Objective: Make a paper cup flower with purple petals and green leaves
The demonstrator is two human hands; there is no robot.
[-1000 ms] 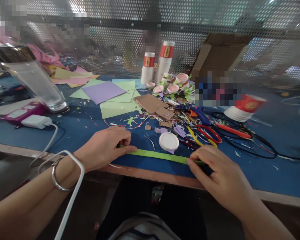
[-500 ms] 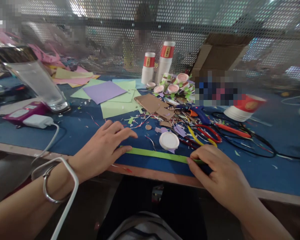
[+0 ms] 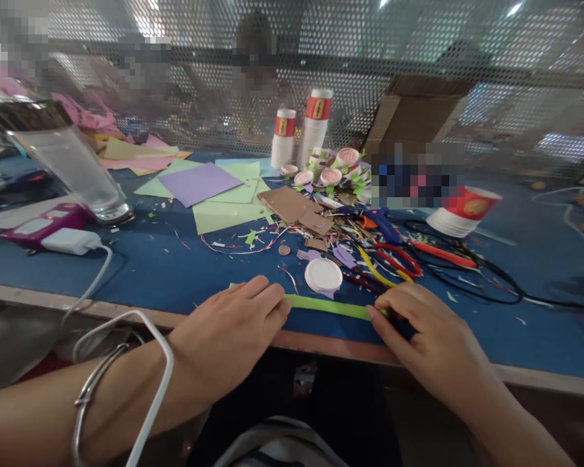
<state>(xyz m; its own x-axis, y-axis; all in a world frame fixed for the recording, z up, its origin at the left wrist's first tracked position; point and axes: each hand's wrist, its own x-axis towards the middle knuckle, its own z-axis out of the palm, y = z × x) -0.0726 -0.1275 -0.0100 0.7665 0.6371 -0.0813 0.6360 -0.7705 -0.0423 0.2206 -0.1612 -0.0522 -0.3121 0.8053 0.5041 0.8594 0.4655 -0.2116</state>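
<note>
A narrow light-green paper strip [image 3: 328, 306] stretches between my hands along the table's front edge. My left hand [image 3: 238, 327] is closed over the strip's left part, fingers together, with a bit of green showing behind the knuckles. My right hand [image 3: 418, 331] pinches the right end between thumb and bent forefinger; the tip there is hidden in the hand. Just beyond the strip lies a round white lid-like disc [image 3: 324, 275] with a scrap of purple paper under it. Yellow-handled pliers [image 3: 377, 267] reach close to my right fingers.
Paper scraps and brown cardboard [image 3: 287, 204] litter the middle. Behind stand stacked paper cups [image 3: 283, 139]; a red-and-white cup [image 3: 464, 211] tilts at right. Purple and green sheets [image 3: 199, 181], a clear bottle [image 3: 80, 168] and a purple power strip [image 3: 48, 227] are left. A white cable [image 3: 148, 415] crosses my left wrist.
My left hand has moved right along the green strip, and its spread fingers have closed on it. My right hand keeps its pinch at the other end. The view has shifted slightly.
</note>
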